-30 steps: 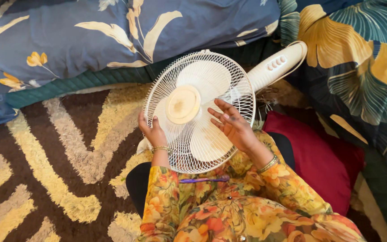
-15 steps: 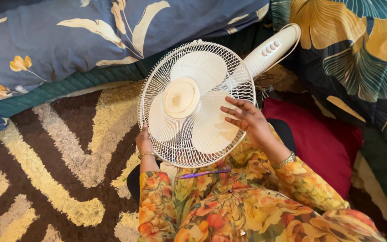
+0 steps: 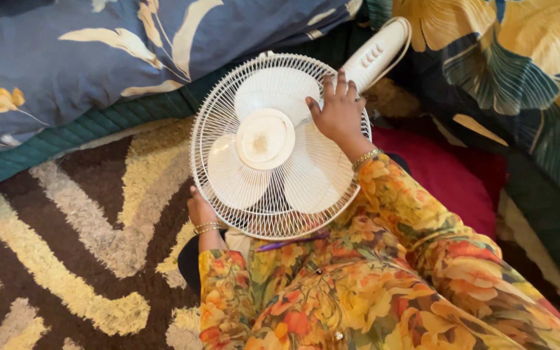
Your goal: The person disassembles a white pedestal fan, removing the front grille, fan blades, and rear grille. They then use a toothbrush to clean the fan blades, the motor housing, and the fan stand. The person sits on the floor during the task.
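Observation:
A white electric fan (image 3: pixel 260 142) lies tilted on my lap, its round wire grille facing up, cream blades and a stained hub behind it. Its white neck with push buttons (image 3: pixel 374 52) points to the upper right. My left hand (image 3: pixel 200 209) grips the lower left rim of the grille, mostly hidden behind it. Palm down, my right hand (image 3: pixel 338 113) rests on the upper right of the grille, fingers spread and reaching the rim. A purple pen-like stick (image 3: pixel 293 242) lies on my floral sleeve under the fan.
A brown and yellow shaggy rug (image 3: pixel 79 240) covers the floor at left. Blue floral bedding (image 3: pixel 98 58) with a green quilted edge lies behind the fan. A red cushion (image 3: pixel 452 175) and dark leaf-patterned fabric (image 3: pixel 520 84) lie at right.
My right hand moved from the lower right of the grille, palm up, to the upper right rim, palm down. My left hand slid lower along the rim. The view shifted a little.

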